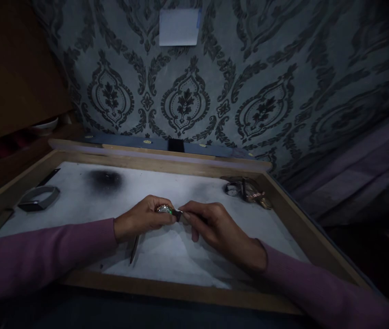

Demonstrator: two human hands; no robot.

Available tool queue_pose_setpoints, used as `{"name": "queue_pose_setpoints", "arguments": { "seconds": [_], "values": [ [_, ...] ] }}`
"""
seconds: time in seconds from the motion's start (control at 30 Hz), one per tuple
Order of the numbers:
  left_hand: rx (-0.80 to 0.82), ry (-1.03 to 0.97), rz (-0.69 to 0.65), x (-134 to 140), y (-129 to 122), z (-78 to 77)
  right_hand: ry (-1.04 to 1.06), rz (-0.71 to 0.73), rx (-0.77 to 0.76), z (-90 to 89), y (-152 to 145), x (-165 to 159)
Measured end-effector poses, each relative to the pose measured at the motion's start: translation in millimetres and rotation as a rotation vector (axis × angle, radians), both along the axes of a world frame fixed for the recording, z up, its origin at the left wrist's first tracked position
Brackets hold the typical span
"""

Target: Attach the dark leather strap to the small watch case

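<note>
Wood-rimmed tray (181, 288); hands (220, 228) nearly meeting above, fingers curled, pinching watch (164, 209).

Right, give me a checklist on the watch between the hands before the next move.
1. Left hand gripping the watch: ok.
2. Right hand at the dark piece beside the watch: ok, pinching it.
3. Dark piece firmly attached to the watch: cannot tell, fingers crowd the join.
4. Brown strip below the left hand joined to the watch: cannot tell, the hand hides its upper end.
5. Grey-banded watch at the left apart from both hands: ok.
6. Good light on the work: not ok, dim.
</note>
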State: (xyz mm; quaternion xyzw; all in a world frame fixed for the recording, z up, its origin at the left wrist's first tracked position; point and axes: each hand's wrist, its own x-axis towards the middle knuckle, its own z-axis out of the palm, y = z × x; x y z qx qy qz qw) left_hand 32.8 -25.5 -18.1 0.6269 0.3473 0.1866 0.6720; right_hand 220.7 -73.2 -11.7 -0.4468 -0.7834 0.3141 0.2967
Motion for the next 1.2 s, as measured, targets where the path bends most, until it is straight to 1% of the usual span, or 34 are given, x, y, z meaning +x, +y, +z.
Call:
{"name": "queue_pose_setpoints", "arguments": {
  "seconds": [0.13, 0.33, 0.57, 0.9, 1.2],
  "values": [
    [0.004, 0.013, 0.005, -0.1, 0.5, -2.1, -0.013, 0.0, -0.005, -0.1, 0.3, 0.6],
    [0.024, -0.001, -0.011, -1.0, 1.2, -5.5, -0.027, 0.012, 0.039, -2.5, 1.6, 1.1],
    [0.021, -0.019, -0.008, -0.6, 1.7, -5.2, -0.048, 0.008, 0.054, 1.0, 0.1, 0.0],
    [-0.003, -0.041, 0.006, -0.5, 3.1, -4.0, -0.024, -0.027, -0.03, 1.9, -0.9, -0.2],
    [-0.014, -0.039, 0.013, -0.8, 2.8, -2.1, -0.001, -0.026, -0.027, 1.5, 0.8, -0.4]
  ]
}}
